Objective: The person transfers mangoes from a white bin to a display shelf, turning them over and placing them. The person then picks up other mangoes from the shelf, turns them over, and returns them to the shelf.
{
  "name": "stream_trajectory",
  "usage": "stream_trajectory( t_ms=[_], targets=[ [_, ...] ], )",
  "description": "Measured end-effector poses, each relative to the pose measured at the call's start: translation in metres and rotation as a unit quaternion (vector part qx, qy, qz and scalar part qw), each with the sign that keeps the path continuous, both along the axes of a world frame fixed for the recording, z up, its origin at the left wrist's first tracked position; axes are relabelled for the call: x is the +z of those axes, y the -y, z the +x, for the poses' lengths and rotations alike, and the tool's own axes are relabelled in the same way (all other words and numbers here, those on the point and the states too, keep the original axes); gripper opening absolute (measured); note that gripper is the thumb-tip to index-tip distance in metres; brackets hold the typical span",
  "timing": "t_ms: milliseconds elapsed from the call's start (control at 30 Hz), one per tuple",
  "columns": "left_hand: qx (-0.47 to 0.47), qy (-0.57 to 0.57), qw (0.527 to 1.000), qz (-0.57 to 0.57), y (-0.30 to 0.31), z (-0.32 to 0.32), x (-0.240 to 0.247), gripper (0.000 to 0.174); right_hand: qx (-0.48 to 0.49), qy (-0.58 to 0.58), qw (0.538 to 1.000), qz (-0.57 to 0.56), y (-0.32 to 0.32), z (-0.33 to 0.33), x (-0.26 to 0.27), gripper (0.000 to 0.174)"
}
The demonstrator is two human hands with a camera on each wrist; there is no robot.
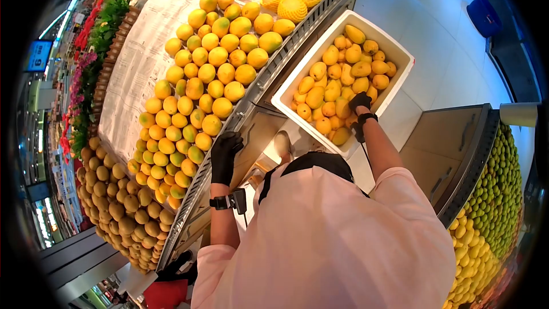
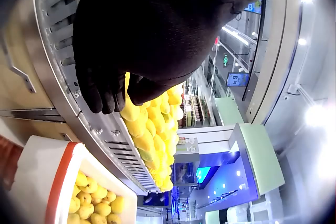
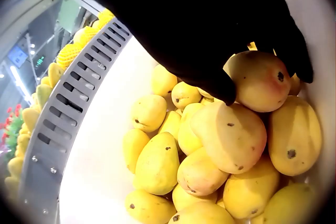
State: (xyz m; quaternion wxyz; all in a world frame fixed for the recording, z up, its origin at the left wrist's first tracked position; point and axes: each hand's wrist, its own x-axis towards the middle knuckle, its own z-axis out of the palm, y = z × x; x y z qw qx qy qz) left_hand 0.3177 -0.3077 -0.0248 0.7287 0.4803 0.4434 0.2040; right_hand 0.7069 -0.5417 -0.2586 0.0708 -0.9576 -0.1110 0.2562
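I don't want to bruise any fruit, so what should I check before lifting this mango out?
Right hand gripping the mango: ok, thumb and fingers are around it.
Mango clear of its neighbours: not ok, it sits among the others in the box.
Mango's underside unbruised: cannot tell, it is hidden.
Left hand free to help: ok, it holds nothing, though it is over by the stand.
Room on the stand: ok, bare paper shows beyond the mango rows.
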Motion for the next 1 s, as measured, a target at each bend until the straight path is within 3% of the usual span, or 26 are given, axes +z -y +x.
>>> stream_trajectory(
  t_ms=[133, 233, 333, 367, 433, 500, 567, 667, 700, 767, 867, 967, 1000],
  targets=[
    [0.013, 0.003, 1.0, -0.013, 0.003, -0.007, -0.007, 0.018, 0.0, 0.004, 0.999, 0.038, 0.006, 0.004, -0.011, 0.03],
    [0.009, 0.009, 1.0, -0.008, 0.005, -0.007, -0.007, 0.018, 0.049, -0.084, 0.995, 0.036, 0.008, 0.013, 0.017, 0.031],
    [0.003, 0.011, 1.0, -0.008, 0.007, -0.003, -0.005, 0.019, -0.027, -0.109, 0.99, 0.088, 0.004, 0.024, 0.038, 0.034],
    [0.002, 0.011, 1.0, -0.008, 0.008, -0.002, -0.004, 0.019, -0.078, -0.17, 0.966, 0.179, 0.004, 0.026, 0.045, 0.037],
    [-0.007, 0.021, 1.0, -0.007, 0.009, 0.002, -0.005, 0.02, -0.177, -0.286, 0.875, 0.349, 0.007, 0.025, 0.07, 0.045],
    [-0.016, 0.027, 0.999, -0.01, 0.011, 0.005, -0.006, 0.021, -0.162, -0.37, 0.778, 0.481, 0.005, 0.017, 0.092, 0.043],
    [-0.026, 0.031, 0.999, -0.014, 0.011, 0.008, -0.007, 0.022, -0.141, -0.445, 0.653, 0.596, -0.002, 0.006, 0.112, 0.041],
    [-0.039, 0.043, 0.998, -0.011, 0.013, 0.015, -0.007, 0.021, -0.156, -0.56, 0.534, 0.614, -0.018, -0.015, 0.147, 0.037],
    [-0.044, 0.049, 0.998, -0.01, 0.014, 0.019, -0.004, 0.021, -0.173, -0.606, 0.485, 0.607, -0.024, -0.016, 0.137, 0.035],
    [-0.049, 0.051, 0.997, -0.013, 0.016, 0.025, 0.001, 0.02, -0.171, -0.617, 0.46, 0.615, -0.036, -0.024, 0.115, 0.034],
    [-0.065, 0.069, 0.995, -0.007, 0.016, 0.035, 0.01, 0.02, -0.139, -0.629, 0.452, 0.618, -0.047, -0.047, 0.156, 0.035],
    [-0.082, 0.061, 0.995, 0.012, 0.016, 0.045, 0.018, 0.019, -0.124, -0.618, 0.464, 0.623, -0.061, -0.063, 0.175, 0.035],
    [-0.082, 0.065, 0.994, 0.013, 0.015, 0.048, 0.02, 0.018, -0.07, -0.583, 0.492, 0.643, -0.064, -0.068, 0.18, 0.04]
  ],
)
